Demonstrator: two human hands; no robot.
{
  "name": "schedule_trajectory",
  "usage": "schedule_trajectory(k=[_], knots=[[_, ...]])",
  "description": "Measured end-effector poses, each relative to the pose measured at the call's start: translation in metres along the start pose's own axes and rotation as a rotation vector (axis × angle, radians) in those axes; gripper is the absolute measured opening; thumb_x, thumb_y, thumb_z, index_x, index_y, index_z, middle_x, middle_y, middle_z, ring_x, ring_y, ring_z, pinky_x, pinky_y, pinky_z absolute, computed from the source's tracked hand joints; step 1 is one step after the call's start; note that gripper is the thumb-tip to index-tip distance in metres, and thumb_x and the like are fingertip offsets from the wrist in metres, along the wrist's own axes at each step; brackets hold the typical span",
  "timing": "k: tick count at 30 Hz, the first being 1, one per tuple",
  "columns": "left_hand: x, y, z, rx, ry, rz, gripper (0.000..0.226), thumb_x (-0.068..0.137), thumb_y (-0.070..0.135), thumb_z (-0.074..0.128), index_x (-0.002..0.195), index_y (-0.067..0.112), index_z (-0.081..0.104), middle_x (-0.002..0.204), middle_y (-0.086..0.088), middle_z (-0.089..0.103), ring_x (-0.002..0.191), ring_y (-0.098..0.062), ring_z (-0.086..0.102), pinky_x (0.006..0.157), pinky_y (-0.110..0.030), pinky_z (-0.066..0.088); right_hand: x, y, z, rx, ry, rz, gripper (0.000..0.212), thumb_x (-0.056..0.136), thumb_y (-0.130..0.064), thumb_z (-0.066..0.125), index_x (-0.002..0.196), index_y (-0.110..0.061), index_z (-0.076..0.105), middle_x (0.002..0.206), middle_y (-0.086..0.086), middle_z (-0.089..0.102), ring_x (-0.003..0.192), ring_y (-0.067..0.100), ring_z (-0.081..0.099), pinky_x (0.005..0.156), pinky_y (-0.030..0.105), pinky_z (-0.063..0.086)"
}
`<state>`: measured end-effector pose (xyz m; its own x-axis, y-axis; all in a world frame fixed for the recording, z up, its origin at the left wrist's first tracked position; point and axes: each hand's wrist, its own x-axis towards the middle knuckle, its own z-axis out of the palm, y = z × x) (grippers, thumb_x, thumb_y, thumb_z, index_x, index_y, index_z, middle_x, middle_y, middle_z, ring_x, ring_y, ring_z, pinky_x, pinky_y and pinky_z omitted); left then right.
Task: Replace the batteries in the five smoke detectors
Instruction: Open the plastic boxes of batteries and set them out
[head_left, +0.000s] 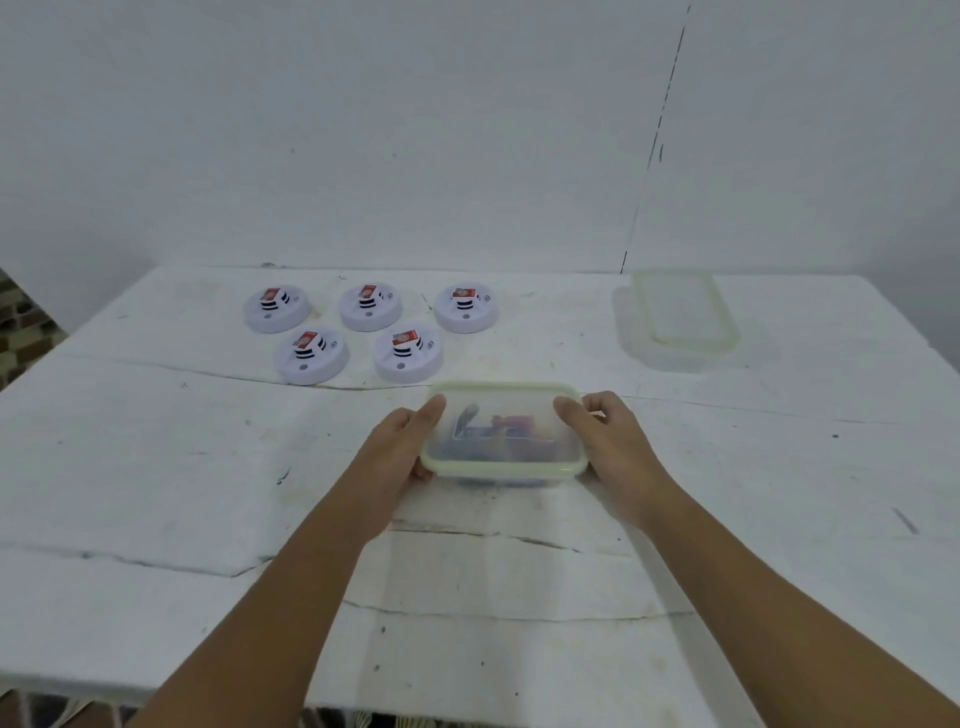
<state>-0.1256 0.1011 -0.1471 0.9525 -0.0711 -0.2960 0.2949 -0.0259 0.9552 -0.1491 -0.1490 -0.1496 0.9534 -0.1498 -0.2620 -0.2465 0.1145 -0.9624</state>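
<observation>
Detectors (358, 327) beyond, hands (402, 441) gripping blurry container (503, 441)

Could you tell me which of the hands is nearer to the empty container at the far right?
Right. The right hand lies below-left of the empty container; the left hand is farther left.

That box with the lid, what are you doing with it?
A person holds the box with both hands, left hand and right hand on its short sides. The lid is on, with colourful things blurred inside. Five detectors sit untouched at the back of the table. A second box sits far right.
</observation>
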Motion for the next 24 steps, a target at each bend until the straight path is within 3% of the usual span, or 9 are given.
schedule_trajectory(k=[3,5,8,10,14,18,24], knots=[[0.005,0.006,-0.011,-0.086,-0.148,-0.057,0.068,0.074,0.063,0.084,0.100,0.004,0.063,0.091,-0.011,0.060,0.084,-0.026,0.050,0.081,-0.040,0.040,0.000,0.001,0.000,0.037,-0.019,-0.001,0.043,0.080,-0.053,0.079,0.085,-0.021,0.049,0.084,0.007,0.046,0.080,0.025,0.043,0.067,0.040,0.039],[0.006,0.010,-0.011,-0.118,-0.159,-0.077,0.075,0.071,0.059,0.089,0.110,-0.001,0.066,0.101,-0.015,0.059,0.089,-0.029,0.048,0.079,-0.039,0.041,0.002,0.001,-0.001,0.040,-0.030,-0.005,0.044,0.078,-0.054,0.079,0.085,-0.021,0.050,0.084,0.007,0.048,0.081,0.025,0.044,0.069,0.040,0.039],[0.011,0.012,-0.008,-0.171,-0.101,-0.111,0.046,0.074,0.045,0.088,0.090,0.011,0.062,0.076,-0.010,0.052,0.065,-0.019,0.045,0.062,-0.030,0.041,0.004,-0.002,-0.001,0.030,-0.053,-0.006,0.045,0.077,-0.054,0.079,0.085,-0.020,0.052,0.084,0.007,0.049,0.081,0.026,0.045,0.074,0.042,0.039],[0.013,0.008,-0.007,-0.167,-0.082,-0.108,0.036,0.083,0.040,0.083,0.082,0.014,0.058,0.068,-0.005,0.049,0.057,-0.015,0.041,0.060,-0.029,0.040,0.005,-0.002,-0.002,0.024,-0.056,-0.003,0.044,0.081,-0.052,0.079,0.087,-0.018,0.052,0.083,0.008,0.050,0.080,0.026,0.047,0.075,0.042,0.039],[0.012,0.003,-0.008,-0.193,-0.084,-0.082,0.041,0.074,0.043,0.088,0.089,0.013,0.063,0.077,-0.007,0.055,0.066,-0.017,0.047,0.060,-0.029,0.042,0.007,-0.001,-0.002,0.011,-0.061,0.011,0.049,0.075,-0.058,0.080,0.082,-0.019,0.051,0.081,0.008,0.050,0.078,0.025,0.047,0.073,0.042,0.039],[0.013,0.001,-0.006,-0.198,-0.062,-0.078,0.035,0.083,0.037,0.083,0.094,0.011,0.063,0.080,-0.010,0.055,0.069,-0.019,0.048,0.060,-0.030,0.043,0.011,-0.002,-0.004,-0.007,-0.078,0.022,0.044,0.088,-0.051,0.078,0.076,-0.019,0.050,0.070,0.002,0.053,0.068,0.023,0.046,0.057,0.034,0.036],[0.012,0.002,-0.004,-0.178,-0.037,-0.070,0.037,0.084,0.038,0.083,0.097,0.010,0.062,0.085,-0.013,0.054,0.072,-0.021,0.048,0.060,-0.030,0.043,0.011,-0.003,-0.004,0.011,-0.105,0.045,0.041,0.092,-0.046,0.076,0.083,-0.016,0.050,0.075,0.005,0.056,0.065,0.020,0.053,0.053,0.027,0.041]])
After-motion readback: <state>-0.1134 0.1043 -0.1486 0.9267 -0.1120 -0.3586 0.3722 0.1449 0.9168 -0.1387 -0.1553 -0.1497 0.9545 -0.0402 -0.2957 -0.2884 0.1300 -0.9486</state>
